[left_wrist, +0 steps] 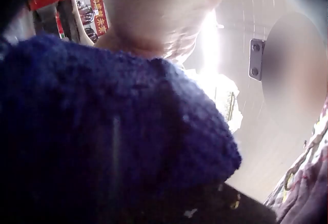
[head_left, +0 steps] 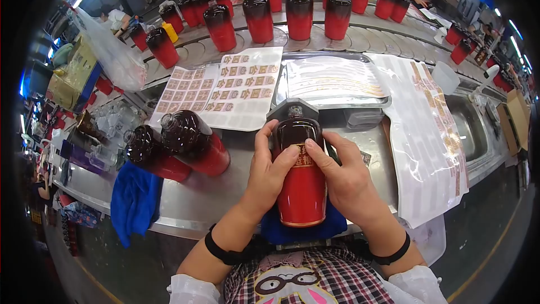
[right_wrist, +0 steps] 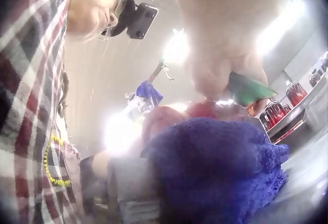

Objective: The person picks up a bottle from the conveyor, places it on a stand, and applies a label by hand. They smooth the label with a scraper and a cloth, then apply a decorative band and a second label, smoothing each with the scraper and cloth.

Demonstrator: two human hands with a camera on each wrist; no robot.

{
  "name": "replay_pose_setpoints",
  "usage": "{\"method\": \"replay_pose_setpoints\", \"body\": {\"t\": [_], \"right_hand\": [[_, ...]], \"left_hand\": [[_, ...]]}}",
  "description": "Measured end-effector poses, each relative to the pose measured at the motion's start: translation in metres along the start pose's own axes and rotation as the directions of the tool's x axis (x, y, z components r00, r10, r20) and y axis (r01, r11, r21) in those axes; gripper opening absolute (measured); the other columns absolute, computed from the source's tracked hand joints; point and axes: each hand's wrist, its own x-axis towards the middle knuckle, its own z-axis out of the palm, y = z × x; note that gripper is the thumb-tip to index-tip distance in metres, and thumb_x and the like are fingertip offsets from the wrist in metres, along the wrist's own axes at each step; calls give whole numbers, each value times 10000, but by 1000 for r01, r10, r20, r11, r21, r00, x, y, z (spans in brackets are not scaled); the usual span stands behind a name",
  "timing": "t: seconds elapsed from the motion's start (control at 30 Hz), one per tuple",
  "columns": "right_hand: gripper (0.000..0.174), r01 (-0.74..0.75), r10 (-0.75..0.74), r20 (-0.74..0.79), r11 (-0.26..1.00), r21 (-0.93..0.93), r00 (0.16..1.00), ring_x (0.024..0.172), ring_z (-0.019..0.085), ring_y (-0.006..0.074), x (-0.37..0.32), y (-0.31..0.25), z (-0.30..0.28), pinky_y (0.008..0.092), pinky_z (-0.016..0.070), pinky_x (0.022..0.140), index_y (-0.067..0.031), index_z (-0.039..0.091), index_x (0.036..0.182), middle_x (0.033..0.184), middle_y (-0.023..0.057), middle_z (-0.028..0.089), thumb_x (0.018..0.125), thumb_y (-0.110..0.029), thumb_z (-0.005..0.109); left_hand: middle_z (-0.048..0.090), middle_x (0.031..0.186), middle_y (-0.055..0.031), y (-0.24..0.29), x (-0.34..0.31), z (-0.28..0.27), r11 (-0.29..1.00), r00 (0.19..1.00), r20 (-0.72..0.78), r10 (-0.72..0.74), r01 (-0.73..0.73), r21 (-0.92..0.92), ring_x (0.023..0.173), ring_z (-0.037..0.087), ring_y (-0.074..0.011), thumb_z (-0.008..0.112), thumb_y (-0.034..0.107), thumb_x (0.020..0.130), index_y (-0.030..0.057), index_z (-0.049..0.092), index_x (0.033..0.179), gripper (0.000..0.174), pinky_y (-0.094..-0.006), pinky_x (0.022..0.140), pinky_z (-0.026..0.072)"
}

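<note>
On the metal table (head_left: pixel 191 202), two hands held one red bottle (head_left: pixel 301 191)
The bottle lay on a blue cloth (head_left: pixel 329 229) at the table's near edge. The left hand (head_left: pixel 267 174) and the right hand (head_left: pixel 346 183) curled round its sides, thumbs pressed on the gold label (head_left: pixel 304 156). Two more bottles (head_left: pixel 194 141) lay to the left, near sheets of labels (head_left: pixel 242 87)

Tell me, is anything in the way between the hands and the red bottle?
No, nothing visible is in the way. The left hand and the right hand both hold the red bottle by its sides, with the thumbs pressing on its gold label. The bottle lies on a blue cloth.
</note>
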Motion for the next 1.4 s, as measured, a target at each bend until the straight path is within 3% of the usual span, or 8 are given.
{"method": "replay_pose_setpoints", "body": {"t": [0.33,0.63,0.83,0.97,1.07,1.17,1.27,1.4], "right_hand": [[687,-16,17,-10,999,31,1000,1120,549,422,1,-2,-1,461,481,951,-81,590,1317,1239,272,515,655,91,663],[689,20,-22,-27,998,-53,999,1118,552,414,1,5,-4,457,482,936,-102,602,1304,1247,254,523,636,50,677],[568,120,-114,46,976,-180,992,1102,573,405,16,2,-11,461,492,912,-112,641,1242,1266,248,543,687,9,666],[511,63,-65,-5,977,-202,998,1144,557,394,7,17,-16,447,472,933,-135,664,1228,1256,225,567,731,-18,655],[525,90,-94,-17,981,-170,995,1134,562,379,15,4,-18,442,474,924,-144,659,1240,1253,219,569,732,-14,652],[575,90,-86,30,982,-169,996,1127,560,370,13,5,-14,449,472,916,-155,649,1262,1258,207,564,710,4,661],[594,86,-81,42,987,-136,996,1129,553,373,10,9,-8,457,470,932,-166,650,1261,1268,195,555,696,16,664],[613,99,-94,47,986,-136,995,1120,558,382,11,9,-10,454,477,941,-150,631,1276,1255,199,561,692,32,659]], "left_hand": [[559,1269,-173,1,-1,0,1000,1000,7,13,-13,6,1143,554,-182,590,208,950,-41,257,1449,649,-317,966,464],[541,1293,-177,-1,-1,0,1000,1000,18,19,-19,-12,1155,549,-186,585,204,953,-38,243,1456,654,-316,978,457],[529,1297,-184,-3,0,-1,999,1000,26,-9,10,-31,1161,547,-197,576,206,956,-36,239,1457,650,-321,979,460],[524,1298,-184,-2,-2,0,1000,1000,25,12,-12,-3,1162,546,-199,567,202,962,-32,241,1454,635,-324,973,466],[521,1298,-181,0,-2,1,999,1000,26,-4,6,-54,1151,550,-191,564,197,964,-23,252,1449,617,-321,965,470],[515,1299,-178,6,-3,3,966,997,40,-73,81,-245,1142,550,-182,564,194,966,-13,263,1443,601,-314,966,467],[507,1298,-176,3,0,0,991,999,14,-46,48,-128,1138,543,-178,560,200,970,-16,267,1440,594,-307,962,466],[498,1301,-171,-2,2,-3,990,998,19,-60,62,-127,1140,535,-176,562,205,970,-24,272,1435,594,-302,968,457]]}}
